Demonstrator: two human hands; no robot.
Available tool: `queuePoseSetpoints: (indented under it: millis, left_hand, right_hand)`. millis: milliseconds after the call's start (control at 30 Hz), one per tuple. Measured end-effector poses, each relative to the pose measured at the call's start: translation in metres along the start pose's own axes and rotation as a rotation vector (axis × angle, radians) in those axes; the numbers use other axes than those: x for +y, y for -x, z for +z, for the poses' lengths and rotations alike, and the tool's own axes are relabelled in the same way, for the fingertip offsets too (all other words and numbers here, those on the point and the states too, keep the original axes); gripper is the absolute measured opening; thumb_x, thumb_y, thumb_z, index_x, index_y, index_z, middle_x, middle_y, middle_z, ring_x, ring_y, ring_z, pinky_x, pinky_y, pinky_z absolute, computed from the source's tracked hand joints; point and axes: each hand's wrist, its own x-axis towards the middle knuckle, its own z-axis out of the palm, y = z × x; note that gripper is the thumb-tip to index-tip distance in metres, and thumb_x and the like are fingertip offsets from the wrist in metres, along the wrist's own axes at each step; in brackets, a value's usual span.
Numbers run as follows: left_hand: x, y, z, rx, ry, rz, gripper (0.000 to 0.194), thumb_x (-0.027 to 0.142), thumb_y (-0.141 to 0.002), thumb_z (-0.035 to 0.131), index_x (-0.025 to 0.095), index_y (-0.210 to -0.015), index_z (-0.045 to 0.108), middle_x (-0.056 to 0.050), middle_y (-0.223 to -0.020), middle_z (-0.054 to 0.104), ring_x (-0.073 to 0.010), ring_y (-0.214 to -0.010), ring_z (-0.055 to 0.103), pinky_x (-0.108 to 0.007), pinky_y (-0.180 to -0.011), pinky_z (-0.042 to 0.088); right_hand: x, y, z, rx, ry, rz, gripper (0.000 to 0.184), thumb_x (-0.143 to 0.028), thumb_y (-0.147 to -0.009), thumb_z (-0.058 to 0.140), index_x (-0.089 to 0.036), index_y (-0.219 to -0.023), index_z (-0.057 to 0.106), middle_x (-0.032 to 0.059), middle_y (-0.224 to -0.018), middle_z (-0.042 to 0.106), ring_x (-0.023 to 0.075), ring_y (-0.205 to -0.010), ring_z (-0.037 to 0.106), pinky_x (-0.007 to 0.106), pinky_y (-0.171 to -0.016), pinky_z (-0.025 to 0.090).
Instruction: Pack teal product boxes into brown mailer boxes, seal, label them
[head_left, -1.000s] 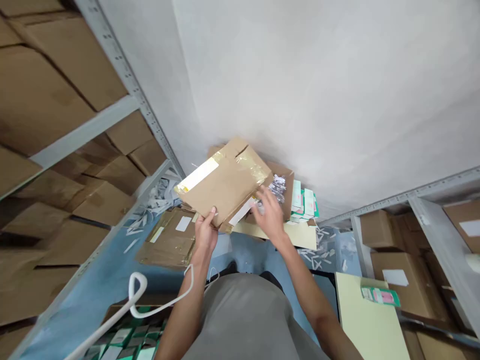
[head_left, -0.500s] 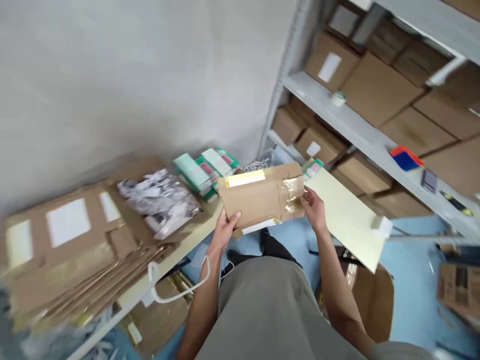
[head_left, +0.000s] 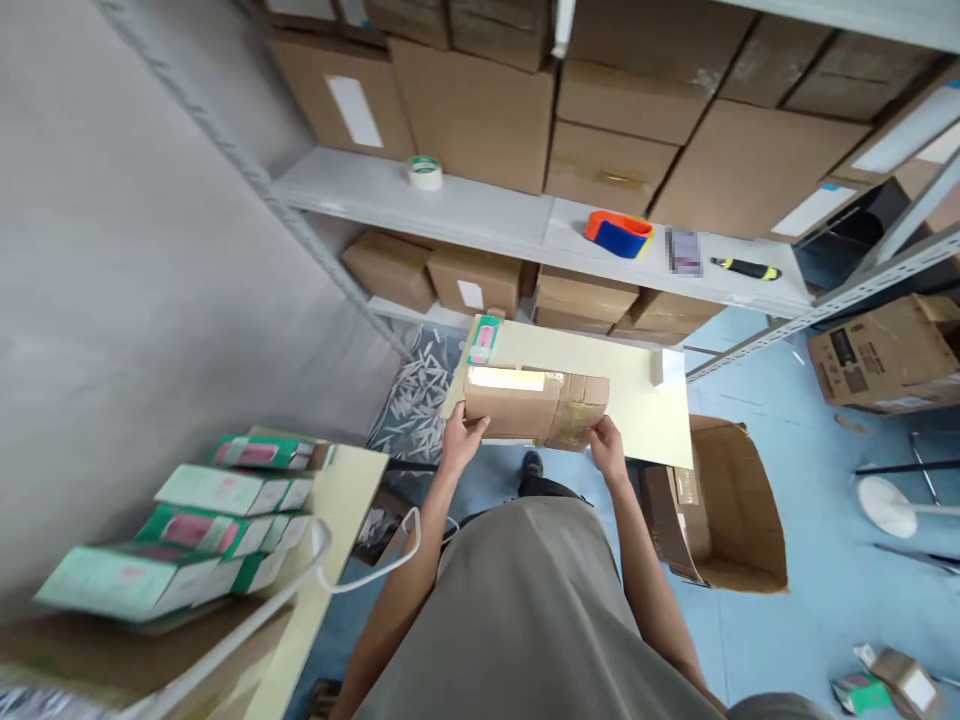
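Note:
Between my two hands is a flattened piece of brown cardboard (head_left: 517, 408) with strips of shiny tape and a pale label along its upper edge. My left hand (head_left: 461, 440) grips its left end, thumb on the near face. At the lower right corner, my right hand (head_left: 606, 446) pinches it. The cardboard is held over the near edge of a pale yellow table (head_left: 600, 365). On that table lie a small green and pink box (head_left: 484, 340) at the far left and a white block (head_left: 667, 367) at the right.
Several green and white boxes (head_left: 217, 490) lie on the left table. A shelf (head_left: 480, 215) holds cartons, a tape roll (head_left: 425, 173), an orange and blue band (head_left: 619, 233) and a yellow-black cutter (head_left: 746, 268). An open carton (head_left: 739, 500) stands on the floor, right. A white curved tube (head_left: 360, 580) crosses lower left.
My view and body have turned right, from the left table with its stacked cardboard toward the shelf. The cardboard, still in both hands, is now in front of the yellow table and tilted differently.

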Motion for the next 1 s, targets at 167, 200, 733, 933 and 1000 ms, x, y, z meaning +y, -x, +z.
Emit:
queuePoseSetpoints:
  millis: [167, 200, 733, 933, 1000]
  left_hand:
    - [0.008, -0.075, 0.083, -0.042, -0.143, -0.037, 0.033, 0.027, -0.068, 0.081, 0.025, -0.096, 0.062, -0.010, -0.099, 0.075, -0.0335, -0.101, 0.074, -0.046, -0.099, 0.055]
    - [0.009, -0.084, 0.095, -0.049, -0.151, -0.049, 0.035, 0.025, -0.068, 0.079, 0.025, -0.098, 0.062, -0.011, -0.101, 0.076, -0.0342, -0.101, 0.075, -0.046, -0.098, 0.056]
    - [0.007, -0.132, 0.142, -0.162, -0.062, -0.139, 0.040, 0.017, -0.063, 0.073, 0.023, -0.102, 0.072, -0.009, -0.109, 0.079, -0.0285, -0.110, 0.076, -0.045, -0.104, 0.060]
    - [0.008, -0.116, 0.146, -0.303, 0.100, -0.142, 0.049, 0.026, -0.067, 0.072, 0.022, -0.116, 0.077, -0.010, -0.122, 0.081, -0.0324, -0.133, 0.070, -0.046, -0.117, 0.054]
    - [0.010, -0.112, 0.147, -0.254, 0.126, -0.162, 0.051, 0.030, -0.071, 0.074, 0.022, -0.121, 0.079, -0.010, -0.123, 0.081, -0.0336, -0.134, 0.069, -0.047, -0.117, 0.055]
  right_hand:
    - [0.026, -0.064, -0.035, 0.033, 0.087, 0.062, 0.030, -0.048, -0.083, 0.052, -0.024, -0.101, 0.055, 0.0105, -0.096, 0.076, 0.0266, -0.092, 0.074, 0.043, -0.091, 0.062]
    - [0.030, -0.072, -0.041, 0.034, 0.101, 0.077, 0.030, -0.049, -0.085, 0.051, -0.024, -0.102, 0.055, 0.0109, -0.097, 0.076, 0.0266, -0.092, 0.074, 0.044, -0.091, 0.062]
    - [0.059, -0.127, -0.059, 0.053, 0.090, 0.211, 0.032, -0.055, -0.090, 0.058, -0.027, -0.105, 0.056, 0.0113, -0.108, 0.077, 0.0269, -0.105, 0.076, 0.051, -0.106, 0.062]
    - [0.064, -0.134, -0.054, -0.123, -0.038, 0.202, 0.057, -0.036, -0.085, 0.060, -0.021, -0.140, 0.056, 0.0168, -0.144, 0.071, 0.0252, -0.131, 0.071, 0.049, -0.117, 0.057]
    - [0.063, -0.132, -0.057, -0.142, -0.050, 0.211, 0.060, -0.036, -0.087, 0.058, -0.020, -0.145, 0.056, 0.0170, -0.149, 0.069, 0.0258, -0.137, 0.068, 0.049, -0.117, 0.057]
